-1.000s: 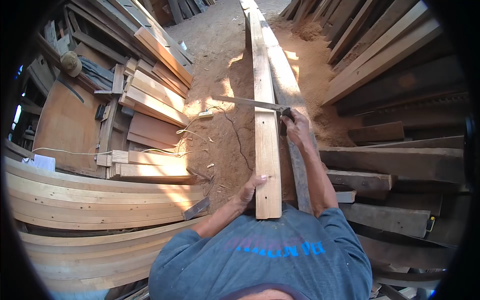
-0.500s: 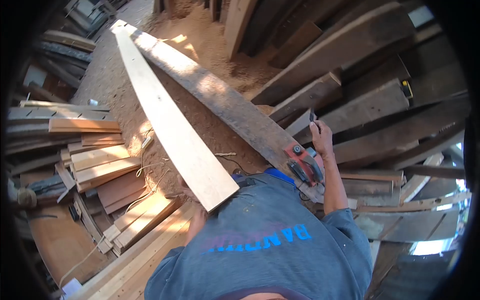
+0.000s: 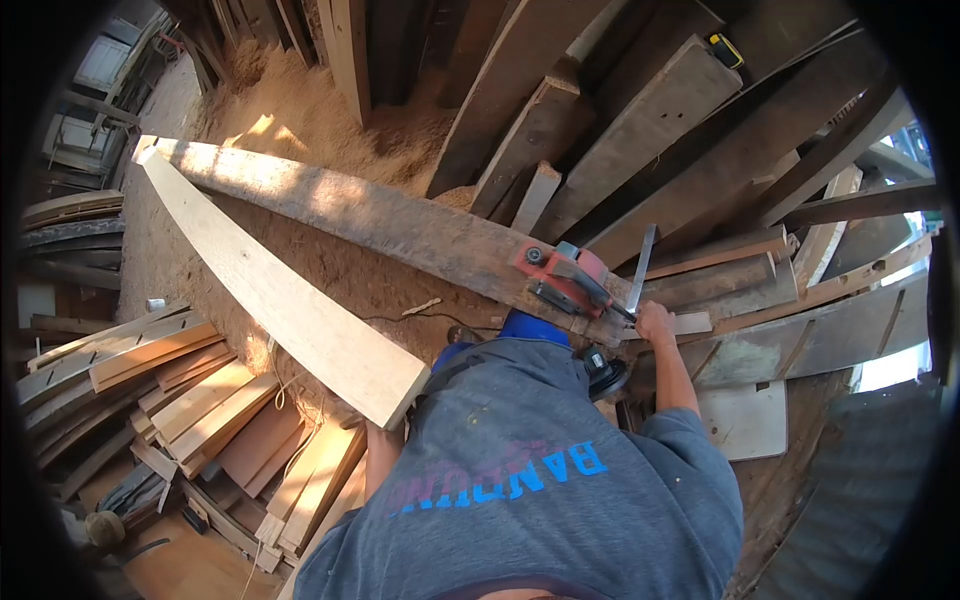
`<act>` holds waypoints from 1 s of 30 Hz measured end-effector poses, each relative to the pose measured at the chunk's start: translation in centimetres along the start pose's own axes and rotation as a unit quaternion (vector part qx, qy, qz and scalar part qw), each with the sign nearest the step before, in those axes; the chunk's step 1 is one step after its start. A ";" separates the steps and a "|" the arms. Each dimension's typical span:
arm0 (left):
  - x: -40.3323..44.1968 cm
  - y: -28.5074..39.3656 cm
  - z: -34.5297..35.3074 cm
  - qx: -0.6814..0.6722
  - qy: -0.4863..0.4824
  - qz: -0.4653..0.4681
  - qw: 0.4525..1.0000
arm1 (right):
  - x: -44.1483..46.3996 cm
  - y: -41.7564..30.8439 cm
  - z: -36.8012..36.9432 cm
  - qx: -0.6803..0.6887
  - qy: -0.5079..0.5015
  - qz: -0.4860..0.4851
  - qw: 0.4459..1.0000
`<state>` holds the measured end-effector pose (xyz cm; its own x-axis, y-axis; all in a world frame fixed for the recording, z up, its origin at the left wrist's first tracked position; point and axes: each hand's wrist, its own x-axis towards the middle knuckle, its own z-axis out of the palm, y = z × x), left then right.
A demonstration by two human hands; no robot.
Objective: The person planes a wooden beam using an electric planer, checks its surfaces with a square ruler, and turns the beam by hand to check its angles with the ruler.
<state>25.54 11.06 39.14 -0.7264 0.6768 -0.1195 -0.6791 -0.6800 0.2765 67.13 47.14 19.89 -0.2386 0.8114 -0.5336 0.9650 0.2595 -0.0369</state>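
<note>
A long pale wooden board (image 3: 285, 290) slants across the view, its far end on the dark plank and its near end raised by my waist. My left hand (image 3: 383, 438) grips that near end from below, fingers mostly hidden by the wood. My right hand (image 3: 655, 322) is closed on the dark handle of a try square (image 3: 642, 268), its metal blade pointing up and away. Just left of this hand, a red electric planer (image 3: 565, 277) rests on the thick, weathered plank (image 3: 400, 220).
Sawdust (image 3: 290, 110) covers the ground beyond the plank. Stacked cut boards (image 3: 210, 410) lie at left. Large dark planks (image 3: 650, 130) lean at the upper right, with a yellow tape measure (image 3: 726, 50) on one. A black power tool (image 3: 604, 372) sits by my right side.
My right hand has come down and nearer with the try square, from beyond the planer to its near end. The view has turned right; my left hand still holds the board.
</note>
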 end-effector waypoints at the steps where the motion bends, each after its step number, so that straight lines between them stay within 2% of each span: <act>1: 0.0 -0.1 0.0 -0.001 -0.002 -0.001 1.000 | 0.7 0.2 0.6 0.006 -0.006 0.012 1.000; 10: 1.3 -2.1 0.4 0.007 -0.040 -0.003 0.999 | 4.8 1.7 1.3 0.044 -0.057 0.019 0.997; 12: 1.9 -2.5 0.5 0.009 -0.051 -0.006 0.999 | 5.2 1.3 -1.1 0.069 -0.053 0.020 0.996; 15: 2.9 -3.2 0.7 0.013 -0.067 -0.010 0.998 | 3.2 -1.4 -9.6 0.169 0.050 -0.069 0.982; 17: 4.0 -3.9 0.8 0.017 -0.079 -0.014 0.997 | -2.1 -5.1 -18.9 0.230 0.227 -0.108 0.940; 19: 4.9 -4.5 1.2 0.016 -0.090 -0.017 0.996 | -4.6 -6.0 -25.4 0.388 0.306 -0.148 0.857; 21: 5.6 -4.8 1.5 0.003 -0.094 -0.017 0.995 | -7.8 -6.3 -31.3 0.538 0.312 -0.211 0.754; 23: 6.0 -5.1 1.4 -0.039 -0.090 -0.019 0.995 | -9.0 -6.7 -36.0 0.528 0.429 -0.273 0.680; 26: 7.2 -5.4 -0.3 -0.117 -0.078 -0.025 0.990 | -6.9 -7.0 -41.5 0.542 0.487 -0.292 0.619; 28: 7.9 -5.9 -0.3 -0.167 -0.072 -0.028 0.983 | -5.1 -7.5 -42.3 0.551 0.447 -0.298 0.638; 30: 7.7 -6.4 0.9 -0.127 -0.065 -0.012 0.990 | -3.5 -8.8 -41.7 0.548 0.411 -0.271 0.676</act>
<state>24.39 20.84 37.30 -0.7016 0.7125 0.0055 -0.7122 -0.7015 0.0239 54.93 63.83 57.31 -0.1353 0.8865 0.4425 0.1051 0.4569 -0.8833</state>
